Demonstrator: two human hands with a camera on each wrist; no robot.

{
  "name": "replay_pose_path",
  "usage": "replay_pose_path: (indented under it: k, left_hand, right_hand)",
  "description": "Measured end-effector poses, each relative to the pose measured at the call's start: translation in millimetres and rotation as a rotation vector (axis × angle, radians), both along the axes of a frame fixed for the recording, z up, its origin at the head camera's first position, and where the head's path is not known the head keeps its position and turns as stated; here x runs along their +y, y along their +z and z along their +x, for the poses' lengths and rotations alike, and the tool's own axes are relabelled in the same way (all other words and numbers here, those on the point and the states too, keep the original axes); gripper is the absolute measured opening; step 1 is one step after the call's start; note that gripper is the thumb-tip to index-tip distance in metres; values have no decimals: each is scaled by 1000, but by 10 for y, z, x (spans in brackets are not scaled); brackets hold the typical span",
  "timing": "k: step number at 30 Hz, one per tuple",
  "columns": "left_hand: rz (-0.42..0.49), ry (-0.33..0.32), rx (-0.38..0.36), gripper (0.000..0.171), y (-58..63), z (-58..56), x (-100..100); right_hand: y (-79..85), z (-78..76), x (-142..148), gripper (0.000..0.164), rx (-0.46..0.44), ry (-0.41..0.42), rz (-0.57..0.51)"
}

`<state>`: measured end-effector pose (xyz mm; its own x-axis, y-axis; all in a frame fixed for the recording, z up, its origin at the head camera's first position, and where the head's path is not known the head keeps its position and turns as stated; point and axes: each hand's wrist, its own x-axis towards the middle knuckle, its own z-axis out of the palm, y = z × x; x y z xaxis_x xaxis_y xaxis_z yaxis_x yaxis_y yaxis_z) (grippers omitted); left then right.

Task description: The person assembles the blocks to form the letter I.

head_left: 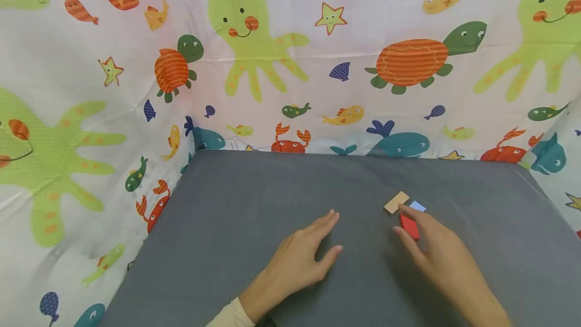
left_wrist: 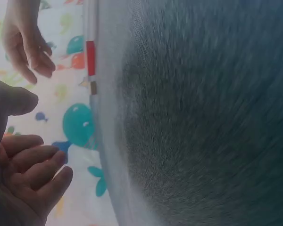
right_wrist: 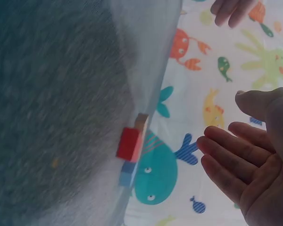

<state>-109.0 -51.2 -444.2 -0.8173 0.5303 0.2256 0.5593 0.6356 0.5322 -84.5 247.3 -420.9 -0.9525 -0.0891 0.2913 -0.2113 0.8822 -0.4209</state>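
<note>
Right hand is way closer, thumb and fingers apart with nothing in them, and the red block is on the table in line with that gap, long side slanting away-left, while the equally empty, relaxed left hand is well off left.

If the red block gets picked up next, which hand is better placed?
Probably the right hand: in the head view, its spread thumb and fingers appear right by the red block, and it holds nothing. The left hand is empty too, but farther off to the block's left.
</note>
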Motion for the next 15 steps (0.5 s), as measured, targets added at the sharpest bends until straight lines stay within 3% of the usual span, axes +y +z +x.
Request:
replay_pose_path:
  k: [9, 15]
  left_hand:
    - [-59, -199, -13, 60, -102, -393, 226]
    - [-109, -301, -28, 64, -100, -670, 453]
  right_hand:
    - [-173, -56, 194, 60, -36, -29, -16]
    - [-295, -100, 298, 68, -88, -34, -7]
